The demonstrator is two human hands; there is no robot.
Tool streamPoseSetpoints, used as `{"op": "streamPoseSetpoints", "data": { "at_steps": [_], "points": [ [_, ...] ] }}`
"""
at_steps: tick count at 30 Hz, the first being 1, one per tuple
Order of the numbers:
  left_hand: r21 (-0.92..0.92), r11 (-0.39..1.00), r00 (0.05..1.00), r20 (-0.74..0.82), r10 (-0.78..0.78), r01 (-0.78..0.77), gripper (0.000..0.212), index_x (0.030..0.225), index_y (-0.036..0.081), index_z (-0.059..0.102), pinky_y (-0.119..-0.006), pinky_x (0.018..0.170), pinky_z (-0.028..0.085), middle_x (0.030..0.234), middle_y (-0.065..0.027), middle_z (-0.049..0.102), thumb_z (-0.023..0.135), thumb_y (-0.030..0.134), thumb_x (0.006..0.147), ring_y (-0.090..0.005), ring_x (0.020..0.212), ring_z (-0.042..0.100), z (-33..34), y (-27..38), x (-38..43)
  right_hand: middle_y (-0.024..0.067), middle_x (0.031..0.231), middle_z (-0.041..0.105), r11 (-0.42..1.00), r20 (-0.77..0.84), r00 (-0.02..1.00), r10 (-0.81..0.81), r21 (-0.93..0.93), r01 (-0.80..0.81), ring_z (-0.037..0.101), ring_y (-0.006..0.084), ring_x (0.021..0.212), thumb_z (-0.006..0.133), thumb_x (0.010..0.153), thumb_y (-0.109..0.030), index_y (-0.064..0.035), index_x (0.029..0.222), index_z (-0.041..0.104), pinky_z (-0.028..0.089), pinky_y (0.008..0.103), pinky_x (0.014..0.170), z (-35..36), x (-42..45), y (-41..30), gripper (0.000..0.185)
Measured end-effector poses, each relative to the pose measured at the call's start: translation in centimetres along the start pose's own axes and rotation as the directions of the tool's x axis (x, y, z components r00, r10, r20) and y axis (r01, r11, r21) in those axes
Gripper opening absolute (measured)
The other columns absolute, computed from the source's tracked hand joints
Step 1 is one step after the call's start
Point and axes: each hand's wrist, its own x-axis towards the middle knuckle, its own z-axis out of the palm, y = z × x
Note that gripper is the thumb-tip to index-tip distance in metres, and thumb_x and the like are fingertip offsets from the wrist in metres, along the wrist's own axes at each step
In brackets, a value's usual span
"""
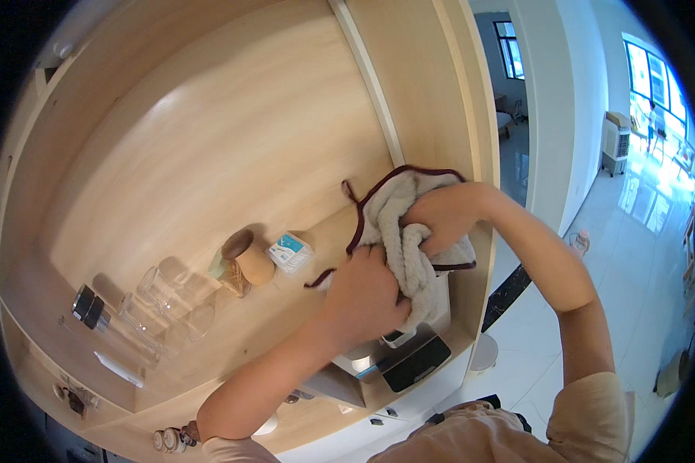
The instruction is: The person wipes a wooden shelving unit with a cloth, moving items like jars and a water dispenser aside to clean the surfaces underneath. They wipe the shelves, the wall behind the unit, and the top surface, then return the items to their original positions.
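Observation:
A light grey fleecy cloth (408,249) with a dark red edging and a hanging loop is bunched between my two hands, above a white and black appliance (414,359) at the right end of a wooden shelf. My left hand (368,295) grips the cloth's lower left part with bent fingers. On its upper right side, my right hand (446,217) is pressed into the folds, its fingertips partly hidden by the cloth. The cloth covers the upper part of the appliance.
Left along the shelf (278,324) stand a clear box of small white items (290,253), a wooden cup (255,263), several drinking glasses (156,295) and a dark-lidded glass bottle (90,307). A wooden side panel (486,249) bounds the right. A distant person (651,124) is near the windows.

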Motion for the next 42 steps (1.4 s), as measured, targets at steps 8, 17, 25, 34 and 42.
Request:
{"op": "streamPoseSetpoints", "data": {
  "at_steps": [8,17,25,34,42],
  "points": [
    [0.303,0.937,0.968,0.123,-0.219,0.173,0.033,0.076,0.0,0.066,-0.034,0.054,0.051,0.079,-0.0155,0.057,0.06,0.032,0.077,-0.0265,0.076,0.057,-0.5,1.2,1.0,0.0163,0.133,0.048,0.845,0.3,0.926,-0.229,0.534,0.036,0.044,0.0233,0.121,0.066,0.077,-0.014,0.0073,0.13,0.04,0.036,0.033,0.1,0.4,12.6,7.1,0.063],
    [0.171,0.967,0.967,0.143,-0.212,0.187,0.035,0.063,0.001,0.066,-0.04,0.051,0.05,0.061,-0.0165,0.062,0.051,0.025,0.083,-0.03,0.056,0.062,-1.5,-1.6,3.0,0.0197,0.127,0.052,0.975,0.398,0.9,-0.181,0.192,0.111,0.047,0.026,0.117,0.05,0.081,-0.012,0.0085,0.127,0.044,0.038,0.0371,0.096,-2.6,17.0,2.7,0.051],
    [0.415,0.91,0.957,0.273,-0.099,-0.025,0.012,0.063,0.01,0.069,-0.036,0.05,0.049,0.064,-0.0091,0.065,0.06,0.017,0.069,-0.023,0.061,0.065,-0.8,-1.9,4.2,0.0249,0.123,0.054,0.983,0.355,0.933,-0.049,-0.15,0.109,0.053,0.0332,0.113,0.045,0.077,-0.014,0.0068,0.123,0.049,0.04,0.041,0.095,-3.0,16.8,0.0,0.051],
    [0.418,0.906,0.975,0.219,-0.031,-0.066,0.013,0.068,0.011,0.07,-0.039,0.052,0.049,0.068,-0.0074,0.066,0.06,0.019,0.071,-0.0227,0.065,0.065,0.7,-1.2,7.0,0.0199,0.129,0.052,0.942,0.257,0.934,0.249,-0.289,-0.171,0.051,0.0323,0.116,0.05,0.074,-0.021,-0.0007,0.125,0.052,0.04,0.0413,0.096,-4.0,13.6,3.1,0.055],
    [0.163,0.976,0.985,0.074,-0.157,0.143,0.021,0.073,0.007,0.068,-0.041,0.059,0.05,0.077,-0.0124,0.064,0.058,0.024,0.078,-0.0285,0.075,0.062,1.4,0.6,7.0,0.0208,0.112,0.061,0.801,0.163,0.826,0.539,-0.401,-0.444,0.057,0.0346,0.105,0.052,0.072,-0.026,-0.0019,0.113,0.062,0.045,0.041,0.089,-2.2,8.3,6.0,0.048]
  ]
}}
